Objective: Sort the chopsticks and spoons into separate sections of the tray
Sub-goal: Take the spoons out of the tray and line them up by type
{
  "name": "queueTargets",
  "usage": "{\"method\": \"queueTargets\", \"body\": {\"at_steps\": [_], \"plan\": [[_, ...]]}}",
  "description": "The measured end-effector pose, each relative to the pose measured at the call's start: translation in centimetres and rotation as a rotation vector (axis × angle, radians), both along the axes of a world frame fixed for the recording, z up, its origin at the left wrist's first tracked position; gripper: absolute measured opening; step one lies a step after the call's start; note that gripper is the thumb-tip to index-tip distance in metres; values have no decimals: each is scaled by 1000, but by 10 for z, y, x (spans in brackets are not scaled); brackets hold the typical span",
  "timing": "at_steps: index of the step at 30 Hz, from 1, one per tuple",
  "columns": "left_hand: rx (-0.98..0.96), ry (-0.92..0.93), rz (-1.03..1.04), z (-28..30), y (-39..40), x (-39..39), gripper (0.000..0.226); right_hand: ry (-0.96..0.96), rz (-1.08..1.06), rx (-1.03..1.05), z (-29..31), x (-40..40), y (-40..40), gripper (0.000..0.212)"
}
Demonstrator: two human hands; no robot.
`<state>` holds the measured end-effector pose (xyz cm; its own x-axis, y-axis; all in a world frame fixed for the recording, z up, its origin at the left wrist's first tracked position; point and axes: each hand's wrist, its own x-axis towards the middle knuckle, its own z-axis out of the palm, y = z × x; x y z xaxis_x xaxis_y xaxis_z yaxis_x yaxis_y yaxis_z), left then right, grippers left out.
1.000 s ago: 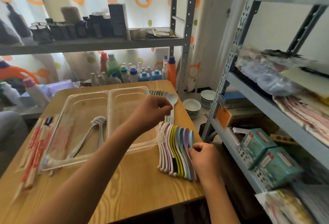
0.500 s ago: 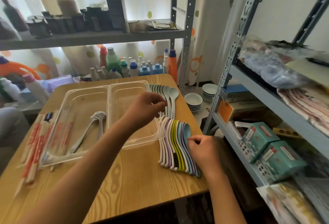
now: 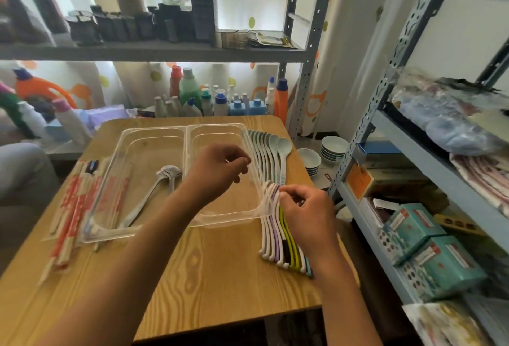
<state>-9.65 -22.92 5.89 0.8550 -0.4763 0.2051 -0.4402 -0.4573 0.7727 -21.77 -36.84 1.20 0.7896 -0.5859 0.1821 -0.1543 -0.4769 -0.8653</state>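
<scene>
The right hand (image 3: 305, 217) lies on the row of coloured spoons (image 3: 278, 231) at the tray's near right corner, fingers curled onto their far ends; whether it pinches one I cannot tell. The left hand (image 3: 220, 169) hovers over the right section of the clear tray (image 3: 154, 136), fingers loosely curled, seemingly holding nothing. The coloured spoons run near to far, side by side. Pale green spoons (image 3: 271, 153) lie beyond them, bowls far. Metal spoons (image 3: 162, 183) rest in the left section. Wrapped chopsticks (image 3: 73, 208) lie left of the tray on the table (image 3: 214, 277).
</scene>
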Motion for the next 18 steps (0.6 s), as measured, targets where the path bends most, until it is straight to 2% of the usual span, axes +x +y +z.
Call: {"method": "queueTargets", "body": {"at_steps": [5, 12, 18], "plan": [[5, 55, 292, 8, 50, 22, 14, -128, 52, -27, 3, 38, 34, 13], [126, 206, 400, -6, 114, 63, 19, -118, 183, -41, 6, 82, 88, 15], [468, 292, 436, -41, 129, 79, 9, -74, 225, -24, 1, 107, 116, 15]]}}
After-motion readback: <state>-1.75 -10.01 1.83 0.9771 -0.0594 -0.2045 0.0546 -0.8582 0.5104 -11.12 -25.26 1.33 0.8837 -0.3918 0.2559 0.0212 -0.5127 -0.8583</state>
